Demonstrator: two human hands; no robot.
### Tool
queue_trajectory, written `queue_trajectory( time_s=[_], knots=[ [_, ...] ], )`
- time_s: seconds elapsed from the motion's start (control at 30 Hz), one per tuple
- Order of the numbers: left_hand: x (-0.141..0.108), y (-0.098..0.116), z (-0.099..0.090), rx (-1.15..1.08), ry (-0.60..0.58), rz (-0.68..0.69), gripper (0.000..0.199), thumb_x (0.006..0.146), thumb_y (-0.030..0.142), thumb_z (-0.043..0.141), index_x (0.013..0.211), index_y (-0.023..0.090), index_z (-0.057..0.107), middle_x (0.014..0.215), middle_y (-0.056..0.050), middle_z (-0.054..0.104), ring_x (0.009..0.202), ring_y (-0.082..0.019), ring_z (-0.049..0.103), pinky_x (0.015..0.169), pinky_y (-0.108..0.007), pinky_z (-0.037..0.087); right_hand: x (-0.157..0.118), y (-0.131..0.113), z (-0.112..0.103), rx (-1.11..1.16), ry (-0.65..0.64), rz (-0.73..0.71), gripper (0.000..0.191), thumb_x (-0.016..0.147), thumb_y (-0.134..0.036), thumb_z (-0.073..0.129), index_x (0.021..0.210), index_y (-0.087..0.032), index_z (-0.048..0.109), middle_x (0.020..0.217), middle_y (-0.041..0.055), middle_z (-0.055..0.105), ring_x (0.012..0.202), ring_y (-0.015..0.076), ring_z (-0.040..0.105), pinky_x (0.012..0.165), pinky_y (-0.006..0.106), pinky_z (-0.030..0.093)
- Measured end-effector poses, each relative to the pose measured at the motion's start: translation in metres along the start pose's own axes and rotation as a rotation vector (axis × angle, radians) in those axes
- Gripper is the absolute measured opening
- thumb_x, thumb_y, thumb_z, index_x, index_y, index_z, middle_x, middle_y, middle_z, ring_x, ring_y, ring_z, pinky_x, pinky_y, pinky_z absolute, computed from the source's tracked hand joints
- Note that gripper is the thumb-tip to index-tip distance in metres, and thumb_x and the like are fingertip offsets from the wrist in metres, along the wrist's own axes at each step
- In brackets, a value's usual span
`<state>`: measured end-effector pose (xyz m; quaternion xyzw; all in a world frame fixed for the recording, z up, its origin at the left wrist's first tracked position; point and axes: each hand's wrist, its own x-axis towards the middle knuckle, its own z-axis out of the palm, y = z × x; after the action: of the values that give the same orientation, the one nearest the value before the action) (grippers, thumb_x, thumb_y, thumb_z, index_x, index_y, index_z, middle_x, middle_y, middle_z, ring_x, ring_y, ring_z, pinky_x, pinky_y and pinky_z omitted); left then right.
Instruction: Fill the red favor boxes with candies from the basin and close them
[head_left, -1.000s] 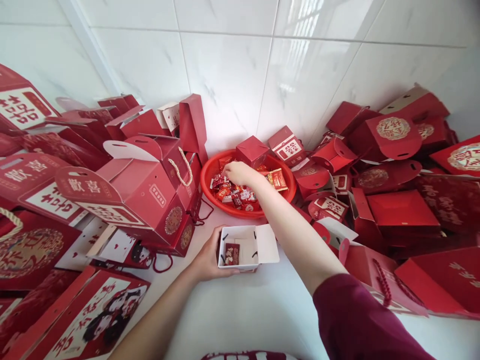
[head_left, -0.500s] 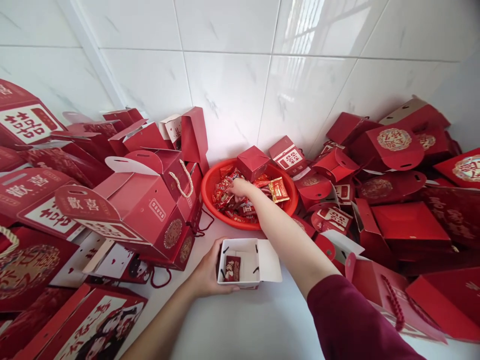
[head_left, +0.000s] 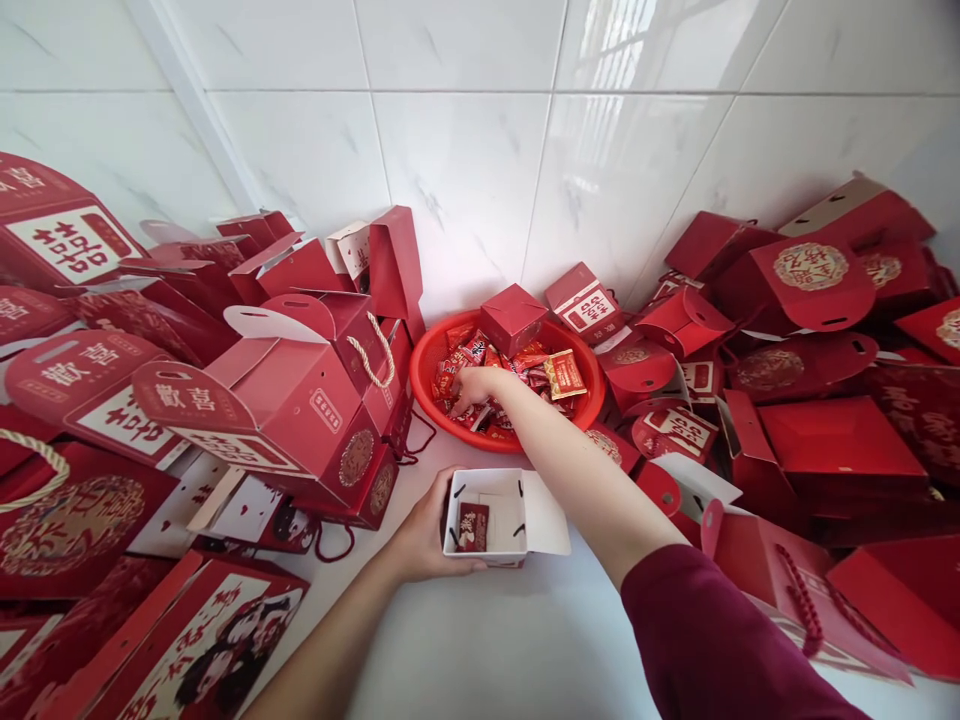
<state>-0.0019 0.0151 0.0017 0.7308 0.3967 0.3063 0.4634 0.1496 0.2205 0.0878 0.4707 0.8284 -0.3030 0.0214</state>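
Observation:
My left hand [head_left: 433,530] is wrapped round the left side of a small open box [head_left: 506,515] with a white inside. One dark red packet [head_left: 473,527] lies in that box, and its lid flap [head_left: 546,512] is folded out to the right. Beyond it, a red plastic basin [head_left: 596,400] holds many wrapped sweets [head_left: 529,372]. My right hand [head_left: 475,388] reaches into the basin's left part, fingers bent down among the sweets; whatever is between the fingertips is too small to make out.
A closed red box [head_left: 514,318] rests on the basin's back edge. Red gift boxes [head_left: 262,400] crowd the left side, some with rope handles. More boxes [head_left: 832,440] are heaped at the right. A white tiled wall [head_left: 465,150] stands behind.
The whole view has shifted slightly, so most things sit a little to the right. My right hand has moved slightly within the basin; my left hand still holds the box.

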Motion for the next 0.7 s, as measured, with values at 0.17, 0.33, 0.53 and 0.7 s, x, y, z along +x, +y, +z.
queue_trajectory(
  time_s=[0.17,0.33,0.53,0.7],
  knots=[
    [0.001,0.001,0.0,0.025,0.001,0.01,0.101,0.056,0.041,0.088,0.137,0.023,0.028,0.13,-0.013,0.053,0.119,-0.031,0.055,0.101,-0.044,0.047,-0.031,-0.013,-0.016,0.011,0.161,-0.064,0.022,0.069,-0.019,0.08,0.091,-0.017,0.076,0.089,0.0072,0.074,0.09,0.0263,0.068,0.084,0.032,0.049],
    [0.002,0.002,0.001,-0.024,-0.01,0.012,0.1,0.058,0.039,0.087,0.137,0.024,0.029,0.132,-0.012,0.052,0.12,-0.031,0.056,0.1,-0.044,0.048,-0.104,-0.025,-0.012,0.09,0.338,-0.19,0.05,0.082,-0.023,0.069,0.131,-0.022,0.057,0.11,0.0044,0.069,0.098,0.02,0.064,0.089,0.03,0.047],
    [0.003,0.004,0.004,-0.073,-0.01,0.022,0.095,0.06,0.036,0.087,0.137,0.024,0.031,0.136,-0.013,0.052,0.124,-0.034,0.054,0.104,-0.05,0.045,-0.173,-0.018,0.026,0.432,0.385,-0.383,0.066,0.081,-0.022,0.07,0.143,-0.031,0.049,0.1,0.001,0.065,0.08,0.0175,0.064,0.077,0.032,0.053],
    [0.004,0.005,0.005,-0.117,-0.011,0.024,0.096,0.061,0.037,0.087,0.138,0.023,0.031,0.137,-0.014,0.052,0.124,-0.036,0.054,0.103,-0.052,0.045,-0.183,-0.016,0.04,0.758,0.425,-0.392,0.057,0.078,-0.02,0.073,0.133,-0.027,0.06,0.092,0.0,0.066,0.084,0.0172,0.066,0.084,0.033,0.055]
  ],
)
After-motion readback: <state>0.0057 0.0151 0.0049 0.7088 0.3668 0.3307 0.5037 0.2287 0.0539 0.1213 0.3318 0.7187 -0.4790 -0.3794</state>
